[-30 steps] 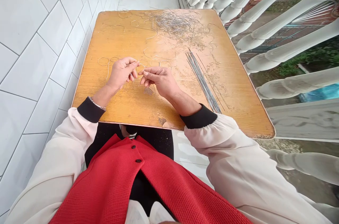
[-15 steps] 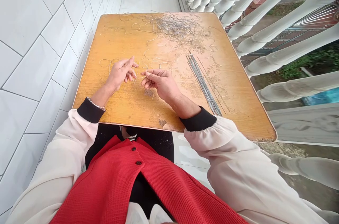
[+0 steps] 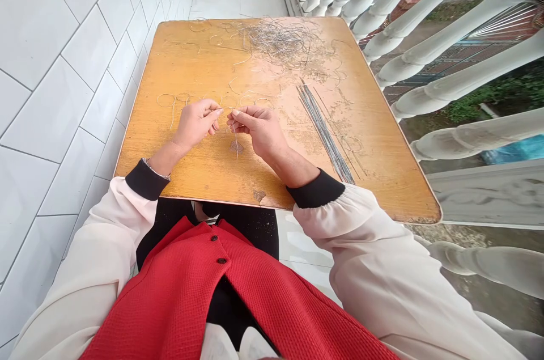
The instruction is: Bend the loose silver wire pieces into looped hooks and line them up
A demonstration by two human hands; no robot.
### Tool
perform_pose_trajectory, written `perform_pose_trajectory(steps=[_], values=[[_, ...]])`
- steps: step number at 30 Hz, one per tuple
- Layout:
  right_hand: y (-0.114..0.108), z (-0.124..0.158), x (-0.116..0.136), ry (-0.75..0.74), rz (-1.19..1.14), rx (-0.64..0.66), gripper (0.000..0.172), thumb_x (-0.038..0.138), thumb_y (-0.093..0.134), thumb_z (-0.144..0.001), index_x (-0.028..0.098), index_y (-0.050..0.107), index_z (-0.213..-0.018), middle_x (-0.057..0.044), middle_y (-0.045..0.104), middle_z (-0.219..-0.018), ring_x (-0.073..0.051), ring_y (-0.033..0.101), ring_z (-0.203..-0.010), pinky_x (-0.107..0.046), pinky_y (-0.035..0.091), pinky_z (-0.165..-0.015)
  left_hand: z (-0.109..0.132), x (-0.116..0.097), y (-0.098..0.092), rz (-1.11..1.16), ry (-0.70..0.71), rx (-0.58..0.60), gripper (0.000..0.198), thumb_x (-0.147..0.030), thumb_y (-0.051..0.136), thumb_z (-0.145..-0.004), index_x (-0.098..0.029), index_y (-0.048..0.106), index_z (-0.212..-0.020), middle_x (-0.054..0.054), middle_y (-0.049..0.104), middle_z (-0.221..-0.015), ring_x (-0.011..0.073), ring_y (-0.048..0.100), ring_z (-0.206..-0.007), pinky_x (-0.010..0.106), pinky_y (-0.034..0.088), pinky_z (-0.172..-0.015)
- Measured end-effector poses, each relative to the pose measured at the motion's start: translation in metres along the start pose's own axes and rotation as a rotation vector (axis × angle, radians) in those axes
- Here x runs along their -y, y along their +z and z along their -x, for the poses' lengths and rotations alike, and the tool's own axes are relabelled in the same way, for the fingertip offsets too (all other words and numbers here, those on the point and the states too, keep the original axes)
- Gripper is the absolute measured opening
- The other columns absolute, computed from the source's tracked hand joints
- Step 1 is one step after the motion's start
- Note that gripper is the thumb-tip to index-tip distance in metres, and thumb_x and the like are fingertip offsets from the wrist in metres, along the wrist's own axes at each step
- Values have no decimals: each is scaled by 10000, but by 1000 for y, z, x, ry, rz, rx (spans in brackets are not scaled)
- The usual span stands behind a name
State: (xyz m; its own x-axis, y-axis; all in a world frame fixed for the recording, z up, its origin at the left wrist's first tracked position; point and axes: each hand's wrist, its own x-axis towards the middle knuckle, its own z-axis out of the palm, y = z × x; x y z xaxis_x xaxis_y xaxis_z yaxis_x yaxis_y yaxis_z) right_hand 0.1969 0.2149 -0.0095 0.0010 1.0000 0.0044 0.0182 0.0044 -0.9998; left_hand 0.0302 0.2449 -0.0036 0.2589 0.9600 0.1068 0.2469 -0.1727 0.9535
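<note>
My left hand [image 3: 196,123] and my right hand [image 3: 259,127] meet over the near middle of the table, fingertips a little apart. Both are pinched closed on a thin wire [image 3: 236,144], whose pale end hangs down below my right fingertips. How the wire runs between the fingers is too fine to make out. Just behind the hands lie several bent wire loops [image 3: 166,100], partly hidden by the fingers. To the right of my right hand rests a bundle of straight grey wires [image 3: 323,130].
A tangled heap of wire [image 3: 280,39] lies at the far side of the wooden table [image 3: 170,71]. Single wires and a loop lie right of the bundle. A white tiled wall [image 3: 55,88] borders the left, a white balustrade [image 3: 446,93] the right.
My left hand has lowered and turned inward, its fingers going from spread to a pinch beside my right fingertips. My right hand stays almost in place, still pinching the wire.
</note>
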Motion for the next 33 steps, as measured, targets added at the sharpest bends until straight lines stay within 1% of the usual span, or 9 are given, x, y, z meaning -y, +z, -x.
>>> perform_pose_trajectory(steps=[5,9,13,15,18,22,26,29,33], values=[[2,-4,-7,-47,96,-64,172,283,756,-842,179,662,-742,0,650,-656,-87,545,-555,-223,485,-561,2,9,2,-124,98,14,170,-135,575,-949,-180,611,-789,-68,591,-551,52,557,-451,174,430,-519],[-1,-4,-9,-152,333,-73,51,214,719,-830,182,706,-792,5,649,-639,-113,547,-557,-263,467,-577,1,16,4,-391,248,-13,98,-129,633,-897,-198,696,-925,-39,658,-637,106,629,-601,225,455,-638],[-5,-3,-7,-260,573,-54,112,173,655,-829,215,728,-756,-17,664,-649,-169,592,-636,-318,486,-669,1,16,5,-565,388,2,164,-175,578,-940,-211,737,-935,33,761,-834,155,676,-754,273,449,-721],[-6,-3,-8,-309,676,-55,148,171,635,-835,226,711,-720,-37,677,-672,-195,612,-677,-343,487,-712,1,17,6,-603,399,18,201,-193,544,-959,-207,737,-904,51,767,-857,170,676,-764,288,438,-720],[-6,-4,-13,-377,818,-85,169,205,604,-863,224,679,-714,-67,694,-717,-215,620,-709,-356,478,-726,1,17,7,-616,387,19,200,-199,540,-956,-213,721,-870,43,746,-810,176,654,-736,296,422,-703],[-4,-2,-19,-416,928,-121,172,247,549,-910,222,652,-775,-79,687,-735,-218,621,-733,-337,463,-705,2,16,7,-583,365,-27,173,-213,574,-943,-229,688,-814,22,706,-744,170,620,-684,298,408,-680],[-1,1,-16,-430,995,-124,156,222,507,-925,211,641,-846,-90,700,-800,-220,625,-755,-338,453,-709,4,12,8,-558,355,-60,167,-209,595,-938,-239,674,-793,10,689,-717,167,615,-679,296,405,-679],[0,2,-12,-399,1008,-134,148,202,495,-928,200,631,-869,-105,698,-835,-232,633,-776,-353,453,-730,5,11,9,-533,346,-83,167,-218,600,-946,-239,667,-795,7,688,-723,166,631,-695,296,417,-707],[1,1,-14,-367,897,-156,120,199,508,-941,207,625,-919,-86,664,-794,-250,650,-844,-359,464,-772,5,10,12,-546,340,-114,140,-243,603,-961,-231,674,-841,13,714,-769,171,660,-737,300,430,-736]])
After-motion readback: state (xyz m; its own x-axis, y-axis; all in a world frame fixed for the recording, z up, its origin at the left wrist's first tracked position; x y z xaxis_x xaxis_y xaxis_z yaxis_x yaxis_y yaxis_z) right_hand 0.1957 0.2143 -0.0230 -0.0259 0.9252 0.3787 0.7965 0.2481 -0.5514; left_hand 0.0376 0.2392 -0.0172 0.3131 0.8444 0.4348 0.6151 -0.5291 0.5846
